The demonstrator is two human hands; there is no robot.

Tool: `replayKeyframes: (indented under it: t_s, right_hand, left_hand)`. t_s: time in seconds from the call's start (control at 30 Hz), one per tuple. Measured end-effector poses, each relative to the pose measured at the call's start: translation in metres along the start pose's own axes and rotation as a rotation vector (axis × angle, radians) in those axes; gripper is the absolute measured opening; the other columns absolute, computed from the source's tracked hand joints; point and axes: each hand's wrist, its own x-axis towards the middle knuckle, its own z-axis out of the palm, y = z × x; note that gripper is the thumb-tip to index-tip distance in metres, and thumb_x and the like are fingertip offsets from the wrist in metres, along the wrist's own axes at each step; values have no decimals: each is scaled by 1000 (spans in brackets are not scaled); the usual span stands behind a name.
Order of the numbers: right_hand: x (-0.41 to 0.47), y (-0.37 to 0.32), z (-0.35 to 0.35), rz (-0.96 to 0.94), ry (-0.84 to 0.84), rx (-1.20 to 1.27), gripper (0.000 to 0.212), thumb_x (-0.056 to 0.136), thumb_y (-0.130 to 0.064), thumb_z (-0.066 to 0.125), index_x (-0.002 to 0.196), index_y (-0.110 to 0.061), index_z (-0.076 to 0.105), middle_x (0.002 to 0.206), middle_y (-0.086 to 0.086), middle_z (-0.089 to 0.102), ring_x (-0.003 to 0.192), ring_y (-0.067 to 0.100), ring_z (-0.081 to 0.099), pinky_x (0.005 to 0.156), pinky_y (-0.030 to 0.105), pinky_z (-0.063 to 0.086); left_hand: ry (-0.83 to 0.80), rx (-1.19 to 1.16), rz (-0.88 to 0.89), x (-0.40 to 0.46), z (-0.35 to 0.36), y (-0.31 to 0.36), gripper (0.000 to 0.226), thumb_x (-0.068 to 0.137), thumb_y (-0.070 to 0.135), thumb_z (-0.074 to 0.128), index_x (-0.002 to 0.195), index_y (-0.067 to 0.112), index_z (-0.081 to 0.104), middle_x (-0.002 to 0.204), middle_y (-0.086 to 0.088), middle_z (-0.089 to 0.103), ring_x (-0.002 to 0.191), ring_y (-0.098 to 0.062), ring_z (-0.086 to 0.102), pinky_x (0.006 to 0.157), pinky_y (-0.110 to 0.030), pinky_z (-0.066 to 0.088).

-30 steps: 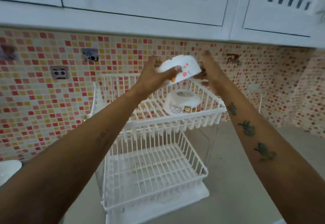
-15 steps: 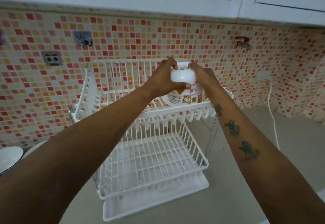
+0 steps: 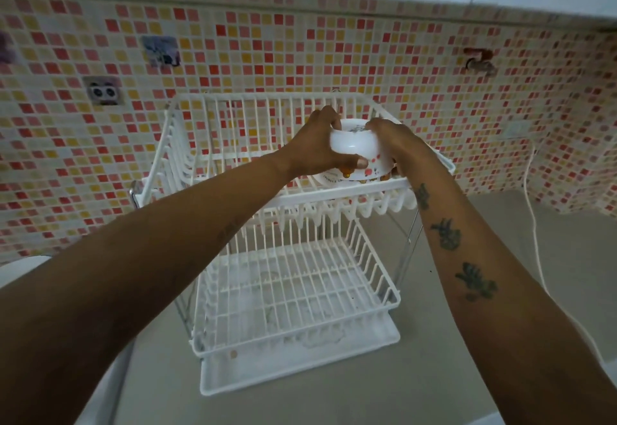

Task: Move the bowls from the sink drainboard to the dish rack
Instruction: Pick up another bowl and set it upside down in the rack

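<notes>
A white two-tier wire dish rack (image 3: 233, 144) stands on the counter against the tiled wall. In the right part of its top tier, a white bowl (image 3: 355, 145) with pink and orange cartoon prints sits upside down on a second upturned bowl (image 3: 334, 178), of which only the lower rim shows. My left hand (image 3: 317, 147) grips the top bowl from the left, thumb on its near side. My right hand (image 3: 390, 140) holds its right side. The rack's lower tier (image 3: 293, 287) holds nothing.
A white drip tray (image 3: 300, 374) lies under the rack. A white cable (image 3: 534, 241) hangs down the wall and runs over the grey counter on the right. A wall tap (image 3: 479, 62) juts out at upper right. White dishware (image 3: 23, 267) peeks in at the left edge.
Both hands have lowered the upturned bowl from above the rack onto the bowl in the top tier. The camera has tilted downward.
</notes>
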Motion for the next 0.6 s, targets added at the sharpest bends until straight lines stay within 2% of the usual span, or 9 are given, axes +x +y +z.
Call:
replayKeyframes:
  t_s: [0.13,0.23,0.33,0.4,0.43,0.47,0.5,0.57,0.6]
  right_hand:
    - [5,7,-3,-136,136,-222,52,91,-43,47,127,-6,54,119,13,63,98,27,62,77,31,44]
    - [-1,7,-5,-435,290,-426,50,94,-41,48,119,0,61,122,21,62,105,34,59,82,33,42]
    - [-22,-13,7,-667,306,-385,43,94,-32,53,124,-2,60,134,20,55,124,33,50,104,33,36]
    - [-37,-33,29,-786,258,-315,43,90,-32,51,117,-2,65,128,20,60,121,32,53,102,32,37]
    - [-47,-44,47,-842,222,-260,44,89,-32,48,113,0,67,122,20,63,116,31,56,99,30,40]
    - [-61,-57,67,-890,180,-188,44,88,-31,47,108,1,68,115,19,66,109,29,59,94,26,42]
    - [-75,-70,88,-930,127,-102,41,89,-29,47,105,2,70,108,16,68,101,22,61,87,19,43]
    - [-106,-94,134,-976,-13,71,31,90,-20,51,105,-2,71,103,9,69,89,5,60,76,5,43]
    - [-121,-102,159,-978,-101,141,27,91,-16,52,106,-6,71,104,9,69,87,5,60,76,4,45]
  left_hand:
    - [65,45,-13,-7,-6,14,74,72,37,83,127,10,41,139,-11,39,122,-24,47,91,-26,43]
    - [122,-25,-23,-23,-30,25,65,85,43,70,133,10,42,146,-9,40,130,-21,44,93,-22,34]
    - [259,-78,-12,-54,-84,19,41,93,41,59,122,12,51,138,-7,49,117,-16,53,91,-22,43]
    - [435,-151,1,-85,-120,5,19,97,31,56,96,12,55,104,-3,61,89,-3,54,78,-11,43]
    - [549,-179,-7,-101,-136,-6,22,98,25,55,84,9,51,83,-1,55,74,0,49,71,-8,40]
    - [646,-210,-39,-119,-150,-21,25,99,20,54,78,7,47,72,-3,47,64,-2,44,70,-9,40]
    - [715,-254,-103,-137,-163,-36,24,99,18,53,78,7,47,71,-8,44,63,-7,43,75,-13,41]
    - [803,-309,-256,-177,-182,-68,26,99,23,52,78,7,52,82,-17,53,77,-16,50,83,-29,44]
    - [835,-321,-330,-198,-191,-84,29,99,26,52,79,5,56,89,-23,58,85,-18,54,85,-34,46]
